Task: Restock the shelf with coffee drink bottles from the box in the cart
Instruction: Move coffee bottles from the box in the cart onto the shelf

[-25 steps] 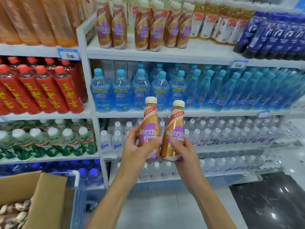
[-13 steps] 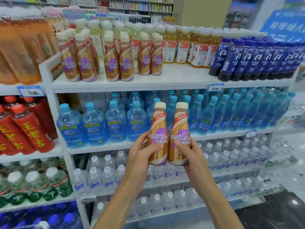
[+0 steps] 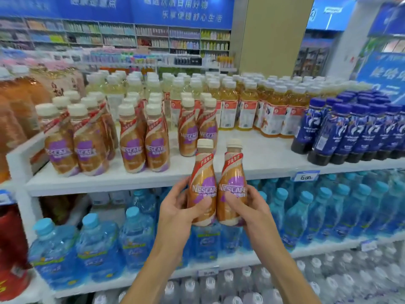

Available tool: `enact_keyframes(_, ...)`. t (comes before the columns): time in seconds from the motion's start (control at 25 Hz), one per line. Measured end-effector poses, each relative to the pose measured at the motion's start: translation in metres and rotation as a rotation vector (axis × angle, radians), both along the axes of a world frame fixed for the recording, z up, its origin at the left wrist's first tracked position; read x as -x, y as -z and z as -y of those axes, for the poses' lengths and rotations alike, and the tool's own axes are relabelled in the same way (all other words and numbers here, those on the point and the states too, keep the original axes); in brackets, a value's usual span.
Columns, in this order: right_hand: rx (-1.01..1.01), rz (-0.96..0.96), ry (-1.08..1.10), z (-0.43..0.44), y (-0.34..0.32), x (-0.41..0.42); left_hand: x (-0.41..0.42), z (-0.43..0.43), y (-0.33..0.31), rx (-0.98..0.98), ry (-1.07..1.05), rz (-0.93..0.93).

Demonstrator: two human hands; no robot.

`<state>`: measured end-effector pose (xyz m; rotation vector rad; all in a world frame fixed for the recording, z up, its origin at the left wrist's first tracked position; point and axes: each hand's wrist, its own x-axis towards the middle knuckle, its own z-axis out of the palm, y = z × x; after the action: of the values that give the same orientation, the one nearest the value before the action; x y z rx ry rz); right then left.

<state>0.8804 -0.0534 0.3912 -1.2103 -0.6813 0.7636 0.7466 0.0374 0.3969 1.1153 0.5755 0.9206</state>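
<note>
My left hand grips one upright gold-and-purple coffee drink bottle by its lower body. My right hand grips a second coffee drink bottle the same way, and the two bottles touch side by side. Both are held just in front of the edge of the white top shelf. On that shelf stand rows of the same coffee bottles, in pairs running front to back, with a bare patch of shelf to their right. The cart and box are out of view.
Yellow tea bottles fill the back of the top shelf and dark blue bottles stand at its right. Blue water bottles crowd the shelf below, clear ones lower still. Red bottles sit at the left.
Both hands have raised the two bottles from the level of the lower water shelves up to the top shelf's front edge. The view has tilted up; the cart's box has left the frame.
</note>
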Motion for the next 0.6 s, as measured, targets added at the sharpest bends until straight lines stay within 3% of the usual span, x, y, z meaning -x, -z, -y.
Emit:
enact_keyframes(0.36,0.008,0.051,-0.105,-0.053,-0.017,-0.046,-0.037,-0.041,-0.016,-0.103,-0.13,-0.004)
enact_keyframes(0.6,-0.064,0.177,-0.134,-0.077,-0.032,-0.068,-0.059,-0.058,-0.022,-0.278,-0.266,-0.066)
